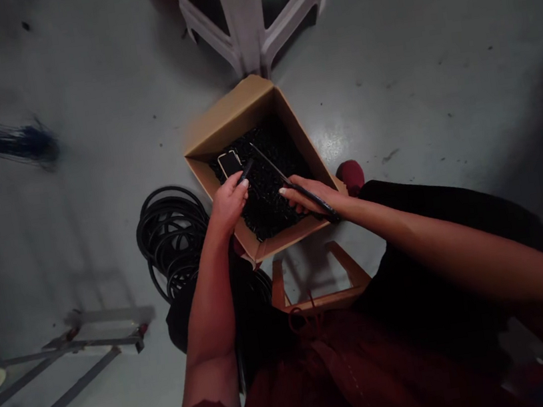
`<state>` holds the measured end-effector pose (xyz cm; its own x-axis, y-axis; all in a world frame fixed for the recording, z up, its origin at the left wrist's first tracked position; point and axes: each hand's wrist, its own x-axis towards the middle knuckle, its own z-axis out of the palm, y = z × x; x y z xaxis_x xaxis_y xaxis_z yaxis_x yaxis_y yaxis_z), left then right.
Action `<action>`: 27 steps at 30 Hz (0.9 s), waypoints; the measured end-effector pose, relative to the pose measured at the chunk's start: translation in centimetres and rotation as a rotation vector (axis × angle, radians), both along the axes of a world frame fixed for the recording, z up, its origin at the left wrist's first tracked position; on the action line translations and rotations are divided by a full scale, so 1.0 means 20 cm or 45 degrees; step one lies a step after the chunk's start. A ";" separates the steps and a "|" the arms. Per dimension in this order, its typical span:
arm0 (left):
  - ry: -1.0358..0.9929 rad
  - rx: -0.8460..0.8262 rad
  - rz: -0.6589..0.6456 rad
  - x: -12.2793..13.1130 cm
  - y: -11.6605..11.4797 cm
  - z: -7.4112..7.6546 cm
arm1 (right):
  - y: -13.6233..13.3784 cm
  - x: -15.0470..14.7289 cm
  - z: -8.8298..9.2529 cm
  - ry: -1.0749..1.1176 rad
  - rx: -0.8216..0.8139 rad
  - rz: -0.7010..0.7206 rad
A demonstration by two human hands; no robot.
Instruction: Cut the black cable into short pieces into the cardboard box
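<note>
My left hand (232,203) is closed on a short black tube piece (248,168), held over an open cardboard box (234,122). My right hand (306,193) grips a pair of scissors (268,161) with black handles, the blades pointing up and left near the tube's end. Inside the box lies a heap of small black pieces (270,193), too dark to make out singly. Beside my left hand, a phone-like rectangle with a pale rim (230,163) rests on the heap.
Coiled black tubing (172,234) lies left of the box. A white plastic stool (243,19) stands just beyond it, and a wooden stool frame (316,303) shows below. At far left are a dark blue bundle of strands (15,140) and a metal frame (69,387).
</note>
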<state>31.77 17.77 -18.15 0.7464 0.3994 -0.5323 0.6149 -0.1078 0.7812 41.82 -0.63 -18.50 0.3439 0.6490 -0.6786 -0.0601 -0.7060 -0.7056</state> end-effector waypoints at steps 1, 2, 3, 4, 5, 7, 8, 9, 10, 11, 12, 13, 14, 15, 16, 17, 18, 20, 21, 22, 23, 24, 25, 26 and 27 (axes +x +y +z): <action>-0.012 -0.034 0.022 0.00 0.00 0.01 | 0.00 0.00 0.01 0.022 -0.005 0.001; -0.023 -0.068 0.044 0.00 0.00 0.01 | 0.00 -0.01 0.02 0.033 -0.011 0.008; -0.033 -0.095 0.063 0.01 0.00 0.02 | 0.00 -0.01 0.03 0.040 -0.014 0.020; -0.038 -0.107 0.075 0.01 -0.01 0.02 | 0.00 -0.01 0.04 0.045 -0.014 0.031; -0.037 -0.112 0.088 0.01 -0.01 0.02 | 0.00 -0.02 0.04 0.051 -0.010 0.039; -0.033 -0.114 0.107 0.01 -0.01 0.02 | 0.00 -0.02 0.04 0.055 0.008 0.050; -0.032 -0.113 0.117 0.01 0.00 0.02 | 0.00 -0.02 0.03 0.049 0.015 0.059; -0.029 -0.115 0.126 0.01 0.00 0.01 | -0.01 -0.02 0.03 0.034 0.019 0.071; -0.025 -0.119 0.137 0.01 0.00 0.01 | -0.01 -0.02 0.02 0.011 0.025 0.084; -0.021 -0.124 0.151 0.01 0.00 0.01 | -0.01 -0.02 0.01 -0.018 0.030 0.102; -0.015 -0.132 0.165 0.02 -0.01 0.01 | -0.01 -0.02 0.00 -0.053 0.026 0.122; -0.008 -0.143 0.180 0.02 -0.01 0.01 | -0.01 -0.02 -0.01 -0.092 0.014 0.141; 0.001 -0.152 0.198 0.02 -0.01 0.01 | -0.01 -0.02 -0.01 -0.130 -0.006 0.158; 0.008 -0.157 0.216 0.02 -0.01 0.02 | -0.01 -0.02 -0.02 -0.163 -0.031 0.171; 0.014 -0.156 0.234 0.03 -0.01 0.02 | -0.01 -0.02 -0.02 -0.188 -0.057 0.178; 0.019 -0.150 0.254 0.03 -0.01 0.03 | -0.01 -0.02 -0.02 -0.208 -0.075 0.175; 0.023 -0.144 0.270 0.04 -0.02 0.03 | -0.01 -0.02 -0.01 -0.224 -0.082 0.169; 0.028 -0.136 0.284 0.04 -0.02 0.04 | -0.01 -0.02 0.00 -0.240 -0.082 0.170; 0.030 -0.135 0.280 0.04 -0.02 0.04 | -0.01 -0.01 0.00 -0.240 -0.078 0.180; 0.033 -0.135 0.271 0.04 -0.02 0.04 | -0.01 -0.01 0.01 -0.231 -0.072 0.193; 0.035 -0.135 0.260 0.04 -0.02 0.04 | -0.01 -0.01 0.01 -0.214 -0.063 0.205; 0.034 -0.134 0.250 0.04 -0.02 0.04 | -0.01 -0.01 0.02 -0.194 -0.054 0.214; 0.029 -0.134 0.245 0.04 -0.02 0.05 | -0.01 -0.01 0.02 -0.175 -0.044 0.217; 0.023 -0.137 0.237 0.04 -0.02 0.05 | -0.01 -0.02 0.02 -0.159 -0.032 0.214; 0.014 -0.143 0.228 0.04 -0.03 0.05 | -0.01 -0.02 0.02 -0.149 -0.020 0.208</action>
